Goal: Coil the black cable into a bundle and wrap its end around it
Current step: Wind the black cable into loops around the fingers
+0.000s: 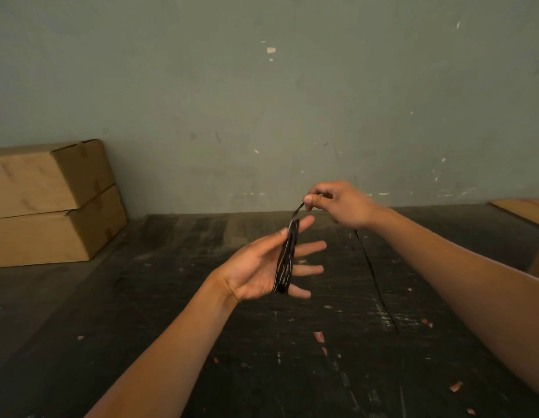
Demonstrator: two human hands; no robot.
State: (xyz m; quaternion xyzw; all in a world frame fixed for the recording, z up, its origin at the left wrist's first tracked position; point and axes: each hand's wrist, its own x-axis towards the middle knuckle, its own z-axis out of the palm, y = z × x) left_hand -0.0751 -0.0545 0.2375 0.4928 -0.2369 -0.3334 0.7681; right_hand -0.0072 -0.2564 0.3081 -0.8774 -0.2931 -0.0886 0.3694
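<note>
Spanning the palm of the left hand, a flat bundle of thin black cable is seen looped across the spread, straightened fingers, running from near the forefinger down to the little finger; the thumb is laid against the upper edge of the loops. The left hand is held palm-up above the dark, scuffed wooden table, with the fingers extended rather than curled. One strand is drawn up from the top of the bundle to the right hand, where it is pinched between thumb and forefinger, the remaining fingers being loosely curled. From below the right hand the free length of cable is observed hanging down towards the table, where its far end cannot be made out against the dark surface. Two stacked brown cardboard boxes are placed at the left of the table against a grey-green wall. Small red and white scraps are scattered on the table.
</note>
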